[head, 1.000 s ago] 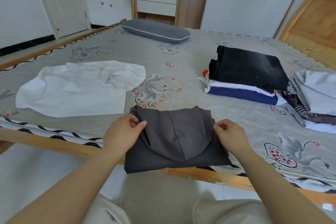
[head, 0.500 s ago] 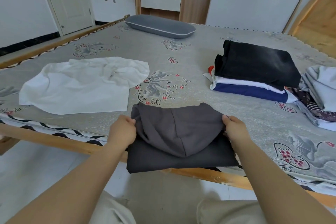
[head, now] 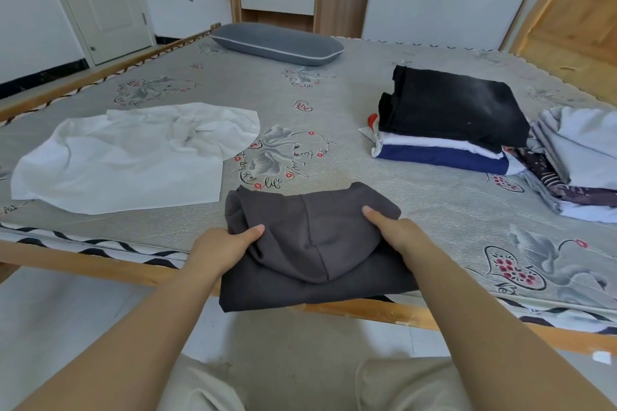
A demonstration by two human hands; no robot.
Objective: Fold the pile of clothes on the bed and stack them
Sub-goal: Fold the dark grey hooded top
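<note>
A folded dark grey hoodie (head: 314,250) lies at the near edge of the bed (head: 334,103), its hood on top. My left hand (head: 223,245) grips its left side, thumb on top and fingers underneath. On the right side my right hand (head: 397,233) holds it the same way. A stack of folded clothes (head: 447,123), black on top over white and navy, sits on the bed to the right. An unfolded white garment (head: 127,157) is spread out on the left.
More folded pale and patterned clothes (head: 577,160) lie at the far right edge. A grey pillow (head: 277,43) rests at the head of the bed. The wooden bed frame (head: 100,265) runs along the near side, with floor below.
Both hands have slid from the hoodie's outer edges to under its sides, thumbs now lying on top of the hood. The hoodie looks slightly raised at the front.
</note>
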